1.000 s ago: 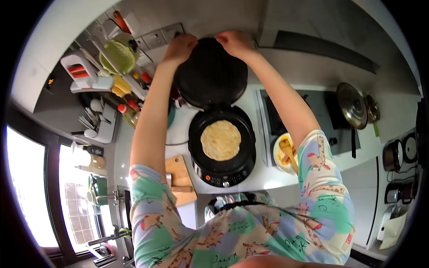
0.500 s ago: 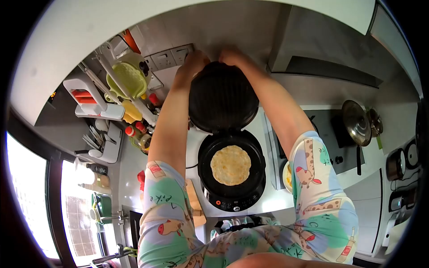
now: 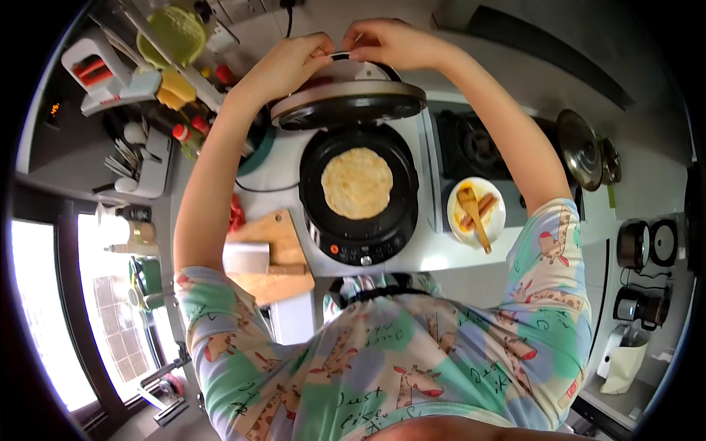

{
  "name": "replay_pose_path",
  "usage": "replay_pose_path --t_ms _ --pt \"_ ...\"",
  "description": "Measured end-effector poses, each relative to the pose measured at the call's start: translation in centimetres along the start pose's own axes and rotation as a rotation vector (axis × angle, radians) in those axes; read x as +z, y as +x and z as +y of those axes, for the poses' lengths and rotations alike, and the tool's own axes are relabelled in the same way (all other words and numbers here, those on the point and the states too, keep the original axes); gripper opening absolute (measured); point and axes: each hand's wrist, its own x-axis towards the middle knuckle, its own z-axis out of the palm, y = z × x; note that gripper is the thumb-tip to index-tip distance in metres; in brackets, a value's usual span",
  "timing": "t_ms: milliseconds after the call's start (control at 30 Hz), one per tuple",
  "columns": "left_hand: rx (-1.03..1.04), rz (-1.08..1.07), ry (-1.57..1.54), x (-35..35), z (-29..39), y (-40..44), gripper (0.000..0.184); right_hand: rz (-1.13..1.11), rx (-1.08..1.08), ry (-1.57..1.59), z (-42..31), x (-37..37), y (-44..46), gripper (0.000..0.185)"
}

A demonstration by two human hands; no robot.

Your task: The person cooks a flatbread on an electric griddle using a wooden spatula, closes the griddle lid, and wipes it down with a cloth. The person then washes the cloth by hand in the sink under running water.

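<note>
A round flatbread [image 3: 357, 184], pale with light browning, lies flat on the black lower plate of the electric griddle [image 3: 368, 246]. Above the griddle's far side, its hinged lid [image 3: 349, 106] is tilted part-way down, and the flatbread stays in full sight. My left hand [image 3: 298, 59] pinches the left part of the lid's handle [image 3: 340, 56]. Beside it, my right hand [image 3: 393, 44] has its fingers closed on the right part of that handle.
At right, a white plate [image 3: 456, 217] holds a wooden spatula [image 3: 474, 209] and sausages near the gas stove [image 3: 478, 143]. To the left, a cleaver [image 3: 246, 257] rests on a wooden cutting board [image 3: 287, 290]. Bottles [image 3: 187, 140] and a utensil holder [image 3: 151, 165] stand farther left.
The lid has come down from nearly upright to a forward tilt, both hands moving with it toward me. The view has shifted, bringing the plate and cutting board into fuller sight.
</note>
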Motion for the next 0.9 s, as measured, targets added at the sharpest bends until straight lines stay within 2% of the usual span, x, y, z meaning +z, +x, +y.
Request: replay_pose_path --t_ms 67,133,167,200,267,300,400,567,667,900 --pt "-0.053 -0.053 -0.108 1.1 3.2 -4.1 0.023 0.025 -0.045 0.070 -3.1 2.2 -4.0 0.025" --pt "0.106 -0.021 -0.064 3.3 4.7 -8.0 0.022 -0.072 0.069 0.068 -7.0 4.3 -8.2 0.026" --pt "0.048 -0.040 -0.116 4.5 6.0 -10.4 0.020 -0.007 -0.033 0.032 -7.5 6.3 -10.3 0.026" --pt "0.037 -0.080 0.005 6.3 6.6 -12.4 0.020 0.065 -0.137 -0.005 -7.5 8.9 -12.3 0.027" --pt "0.131 -0.019 0.140 9.2 8.1 -16.1 0.026 0.107 -0.152 -0.051 -9.1 12.5 -16.0 0.027" --pt "0.029 -0.012 0.084 11.0 8.6 -17.8 0.028 0.103 -0.145 -0.031 -9.4 14.0 -17.3 0.028" --pt "-0.009 0.015 0.066 15.4 8.7 -21.5 0.030 0.097 -0.091 -0.022 -9.5 18.7 -21.0 0.034" --pt "-0.009 -0.001 0.119 20.4 8.1 -24.4 0.034 0.062 -0.018 -0.036 -8.6 24.0 -24.5 0.034" --pt "0.015 0.034 0.101 21.5 8.2 -24.5 0.035 0.079 -0.008 -0.049 -8.1 25.0 -25.4 0.033" --pt "-0.091 0.049 0.005 22.9 7.4 -25.3 0.030 0.114 -0.012 -0.057 -6.8 25.2 -26.4 0.036"
